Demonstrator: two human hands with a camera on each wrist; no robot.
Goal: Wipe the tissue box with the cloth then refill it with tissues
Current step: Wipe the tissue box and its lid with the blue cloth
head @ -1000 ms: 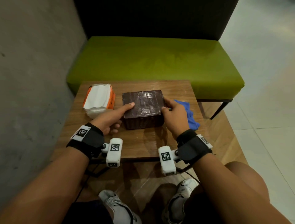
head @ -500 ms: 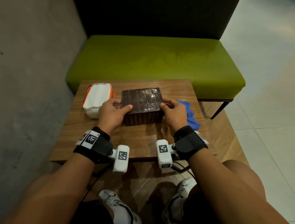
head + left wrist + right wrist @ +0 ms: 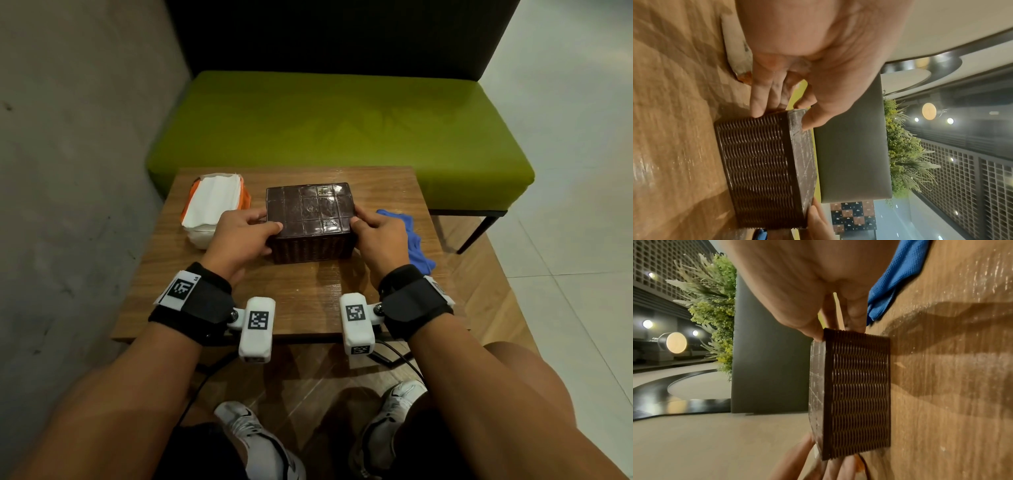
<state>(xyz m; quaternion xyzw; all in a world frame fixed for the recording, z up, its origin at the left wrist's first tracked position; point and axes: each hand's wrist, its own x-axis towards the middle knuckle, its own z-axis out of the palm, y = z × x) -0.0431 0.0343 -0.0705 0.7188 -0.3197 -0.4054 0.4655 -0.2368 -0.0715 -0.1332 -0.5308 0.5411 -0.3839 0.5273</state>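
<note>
A dark brown woven tissue box (image 3: pixel 310 222) (image 3: pixel 764 172) (image 3: pixel 855 394) with a glossy tiled top stands in the middle of the small wooden table (image 3: pixel 301 294). My left hand (image 3: pixel 239 236) (image 3: pixel 797 91) grips its left end, thumb on the top edge and fingers down the side. My right hand (image 3: pixel 380 236) (image 3: pixel 830 305) grips the right end the same way. A pack of white tissues in an orange wrapper (image 3: pixel 214 209) lies left of the box. The blue cloth (image 3: pixel 411 240) (image 3: pixel 894 280) lies crumpled on the table behind my right hand.
A green cushioned bench (image 3: pixel 339 137) with a dark backrest runs behind the table. A grey wall (image 3: pixel 68 171) closes the left side. My knees and white shoes (image 3: pixel 253 438) are below the table's near edge. A cable (image 3: pixel 394 356) hangs under the table.
My left hand moved from resting a finger on the box top to gripping its left end. Both hands now hold the box, which has shifted slightly away from me.
</note>
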